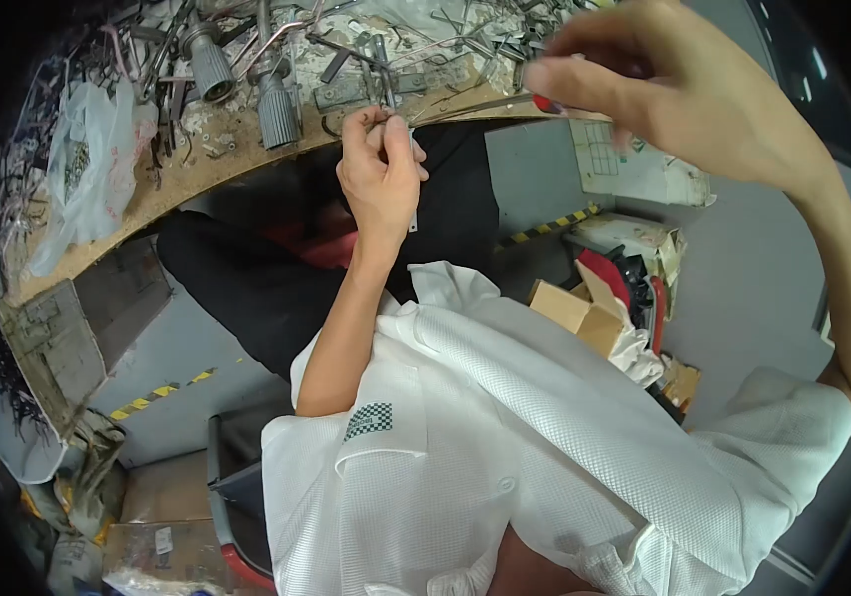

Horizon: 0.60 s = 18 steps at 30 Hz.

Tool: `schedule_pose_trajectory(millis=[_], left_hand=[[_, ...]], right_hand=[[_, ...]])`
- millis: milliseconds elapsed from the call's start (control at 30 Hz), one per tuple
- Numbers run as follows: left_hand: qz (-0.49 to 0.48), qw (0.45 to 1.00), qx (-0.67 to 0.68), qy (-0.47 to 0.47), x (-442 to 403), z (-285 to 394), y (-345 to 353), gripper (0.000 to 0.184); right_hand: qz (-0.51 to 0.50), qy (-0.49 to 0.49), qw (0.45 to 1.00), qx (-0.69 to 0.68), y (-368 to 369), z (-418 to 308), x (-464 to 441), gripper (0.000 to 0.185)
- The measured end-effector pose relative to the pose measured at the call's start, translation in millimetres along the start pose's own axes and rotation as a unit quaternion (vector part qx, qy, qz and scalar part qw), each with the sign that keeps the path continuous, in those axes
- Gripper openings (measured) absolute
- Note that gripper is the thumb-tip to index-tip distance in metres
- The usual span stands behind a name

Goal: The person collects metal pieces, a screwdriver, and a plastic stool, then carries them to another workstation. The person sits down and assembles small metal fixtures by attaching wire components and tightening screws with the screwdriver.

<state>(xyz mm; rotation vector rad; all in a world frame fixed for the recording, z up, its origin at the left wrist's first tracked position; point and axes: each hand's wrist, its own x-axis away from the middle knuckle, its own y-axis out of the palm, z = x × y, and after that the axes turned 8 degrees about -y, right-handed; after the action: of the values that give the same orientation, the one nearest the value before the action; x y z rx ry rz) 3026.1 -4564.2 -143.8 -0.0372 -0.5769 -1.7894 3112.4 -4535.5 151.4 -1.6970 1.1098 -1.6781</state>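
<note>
My left hand (378,179) is closed at the table's front edge, its thumb and fingers pinched together. A narrow, pale metal strip (412,224) shows below the fingers; most of it is hidden by the hand. Just above the fingertips, thin metal rods (386,84) lie over a flat metal bar (341,93). To the right, my right hand (659,99) is raised over the table edge, blurred, with thumb and forefinger apart. Under its thumb shows a red-and-black handle end (543,102), with a thin metal shaft (480,107) pointing left. Whether the curled fingers grip that handle is hidden.
The curved wooden table (217,164) carries scattered metal pieces. Two ribbed metal cylinders (278,114) lie near its edge, beside a clear plastic bag (97,179). Below right are an open cardboard box (584,310) and other boxes. A dark crate (236,487) stands below left.
</note>
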Motion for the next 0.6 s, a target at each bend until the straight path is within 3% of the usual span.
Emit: schedule_pose_trajectory(millis=[67, 100, 200, 233, 267, 333, 500, 600], left_hand=[[-0.023, 1.000, 0.007, 0.019, 1.3, -6.3, -3.3, 0.027], [-0.037, 0.998, 0.026, 0.034, 3.9, -10.3, -3.8, 0.028], [-0.065, 0.996, 0.043, 0.043, 7.1, -12.9, -6.2, 0.030], [-0.070, 0.996, 0.045, 0.039, 6.8, -12.4, -7.6, 0.030], [-0.075, 0.995, 0.047, 0.035, 7.4, -12.0, -7.9, 0.031], [-0.083, 0.994, 0.058, 0.032, 7.6, -11.6, -7.7, 0.031], [-0.096, 0.993, 0.068, 0.018, 9.8, -10.4, -7.6, 0.030], [-0.090, 0.994, 0.052, 0.014, 10.6, -8.8, -7.2, 0.030]], right_hand=[[0.203, -0.254, 0.939, 0.115, 18.0, 19.3, -3.5, 0.032], [0.208, -0.245, 0.941, 0.109, 18.6, 25.3, -2.7, 0.032], [0.196, -0.343, 0.896, -0.204, 14.8, 21.6, -10.1, 0.013], [0.201, -0.342, 0.895, -0.205, 19.6, 17.0, -9.8, 0.013], [0.242, -0.313, 0.862, -0.317, 29.2, 9.3, -6.7, 0.015], [0.308, -0.249, 0.755, -0.524, 49.8, 0.8, -1.4, 0.022], [0.405, -0.277, 0.752, -0.440, 96.2, 41.6, 7.3, 0.020], [0.312, -0.537, 0.458, -0.636, 105.6, 103.5, 14.5, 0.035]])
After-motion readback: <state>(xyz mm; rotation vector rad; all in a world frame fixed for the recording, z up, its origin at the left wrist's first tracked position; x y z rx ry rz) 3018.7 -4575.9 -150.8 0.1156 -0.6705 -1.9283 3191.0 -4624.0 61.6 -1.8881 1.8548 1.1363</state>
